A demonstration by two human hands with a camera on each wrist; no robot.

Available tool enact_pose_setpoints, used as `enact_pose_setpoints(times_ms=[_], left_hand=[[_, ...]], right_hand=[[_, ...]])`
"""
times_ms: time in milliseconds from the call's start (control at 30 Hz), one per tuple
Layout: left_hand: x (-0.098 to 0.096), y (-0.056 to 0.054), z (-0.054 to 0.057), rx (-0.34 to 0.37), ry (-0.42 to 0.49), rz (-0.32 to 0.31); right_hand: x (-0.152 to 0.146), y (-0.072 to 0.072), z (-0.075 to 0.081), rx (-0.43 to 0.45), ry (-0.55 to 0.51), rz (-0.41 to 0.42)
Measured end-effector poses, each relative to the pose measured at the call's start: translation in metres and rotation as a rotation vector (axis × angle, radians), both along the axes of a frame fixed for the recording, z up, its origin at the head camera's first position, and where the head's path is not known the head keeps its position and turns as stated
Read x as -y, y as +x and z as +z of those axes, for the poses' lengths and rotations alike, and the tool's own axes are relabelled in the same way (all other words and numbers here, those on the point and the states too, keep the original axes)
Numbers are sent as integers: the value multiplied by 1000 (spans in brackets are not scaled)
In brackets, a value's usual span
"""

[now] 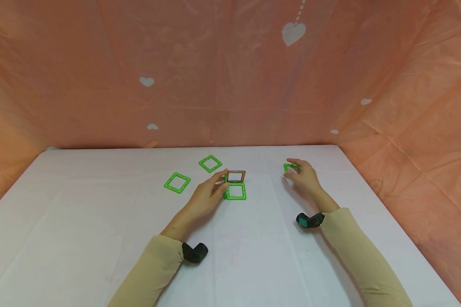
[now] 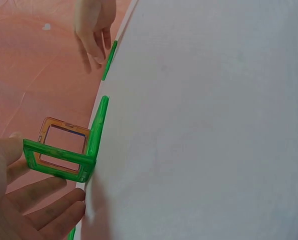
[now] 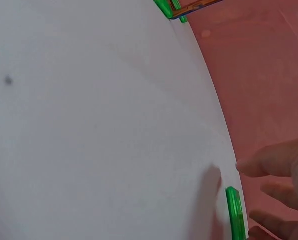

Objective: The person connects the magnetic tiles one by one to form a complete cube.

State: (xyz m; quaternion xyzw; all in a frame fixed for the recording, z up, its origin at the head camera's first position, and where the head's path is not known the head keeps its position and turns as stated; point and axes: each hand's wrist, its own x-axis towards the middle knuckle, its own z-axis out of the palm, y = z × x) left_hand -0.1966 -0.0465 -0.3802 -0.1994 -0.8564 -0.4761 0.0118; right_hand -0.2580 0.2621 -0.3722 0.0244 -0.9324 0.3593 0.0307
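My left hand (image 1: 205, 197) pinches a green square magnetic tile (image 2: 59, 152) that stands on edge, thumb at its top bar and fingers at the lower side. Joined to it are an upright orange-brown square tile (image 1: 236, 172) and a green square tile (image 1: 236, 198) lying flat on the table. Over to the right, my right hand (image 1: 306, 177) is held with thumb and fingers spread around another green square tile (image 1: 285, 169). In the right wrist view a gap shows between those fingers and the green tile (image 3: 235, 212), which appears to lie flat.
Two loose green square tiles lie on the white-covered table, one (image 1: 183, 176) left of my left hand and one (image 1: 216, 159) farther back. An orange curtain (image 1: 223, 85) with white hearts hangs behind the table and along its right side.
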Motion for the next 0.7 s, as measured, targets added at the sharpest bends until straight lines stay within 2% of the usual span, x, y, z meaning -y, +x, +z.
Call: enact_pose_setpoints(times_ms=[300,500,700], left_hand=[[-2,1,-2,-7,-26,13],[0,-1,-1,-16,-16,10],[0,-1,-1,-13,-19,10]], right_hand=[[-5,-2,-3,89,65,18],[-4,-7,-4,65,134,22],[-3,-4,-1,80,183,-14]])
